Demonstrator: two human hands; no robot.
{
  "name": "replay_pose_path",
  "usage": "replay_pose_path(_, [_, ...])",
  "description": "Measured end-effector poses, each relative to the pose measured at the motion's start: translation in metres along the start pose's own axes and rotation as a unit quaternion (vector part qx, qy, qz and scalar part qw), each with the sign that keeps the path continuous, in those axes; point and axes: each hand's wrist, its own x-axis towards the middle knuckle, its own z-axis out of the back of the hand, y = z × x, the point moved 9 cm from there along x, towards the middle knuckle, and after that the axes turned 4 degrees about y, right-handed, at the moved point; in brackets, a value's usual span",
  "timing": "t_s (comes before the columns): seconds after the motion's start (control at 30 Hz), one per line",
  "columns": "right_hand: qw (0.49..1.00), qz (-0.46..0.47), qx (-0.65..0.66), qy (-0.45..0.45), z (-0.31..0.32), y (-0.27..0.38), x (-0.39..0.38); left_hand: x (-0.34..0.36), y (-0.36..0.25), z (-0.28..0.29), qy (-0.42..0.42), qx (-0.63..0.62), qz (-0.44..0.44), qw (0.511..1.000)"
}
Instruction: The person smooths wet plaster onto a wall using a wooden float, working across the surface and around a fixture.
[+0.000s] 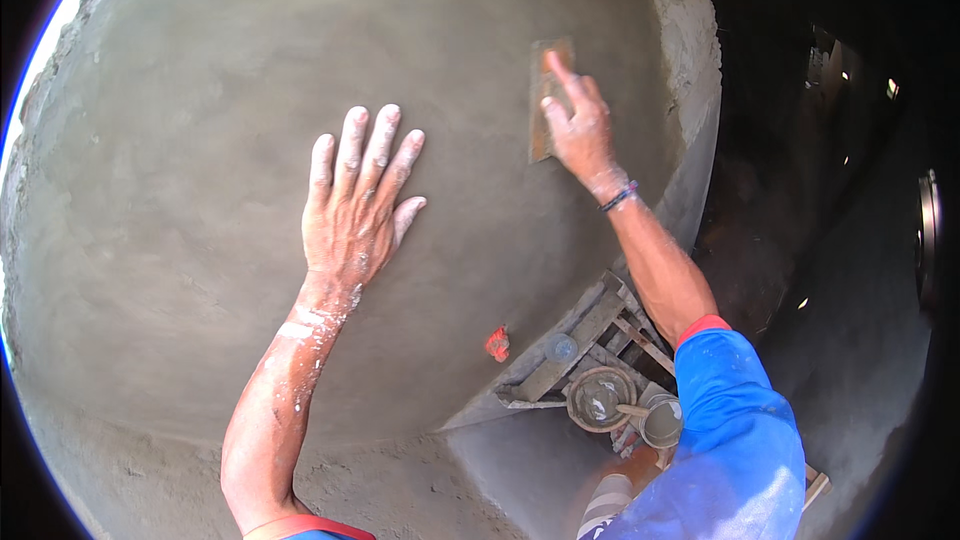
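Observation:
A broad wall of smooth, damp-looking grey plaster fills the left and middle of the view. Against its right part my right hand grips a plastering float, a narrow upright rectangle with orange-brown stains. My index finger stretches along the float's upper end, and the thumb lies at its side; the other fingers are partly hidden. My left hand is spread over the wall to the left of the float, palm toward the plaster and holding nothing. Whether it touches the surface I cannot tell. White splashes cover its fingers and forearm.
Below right stands a wooden platform with a round basin, a bucket and a small clear container. An orange-red patch shows on the wall. A rough, paler edge borders the plaster before a dark space.

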Motion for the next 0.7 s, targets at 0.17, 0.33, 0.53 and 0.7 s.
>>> replay_pose_path(0.17, [0.949,-0.264,0.13,-0.113,0.044,-0.207,-0.055,-0.018,0.074,0.036,-0.062,0.012,0.105,0.993])
replay_pose_path(0.33, [0.999,-0.003,-0.022,0.043,-0.05,-0.005,-0.085,-0.042,0.151,0.058,-0.095,0.08,0.203,0.971])
replay_pose_path(0.53, [0.99,0.12,-0.042,0.054,-0.018,0.129,0.077,-0.043,0.186,0.102,-0.177,0.105,0.249,0.946])
replay_pose_path(0.7, [0.996,-0.06,0.011,-0.06,0.026,-0.055,0.059,-0.05,0.188,0.105,-0.185,0.074,0.263,0.944])
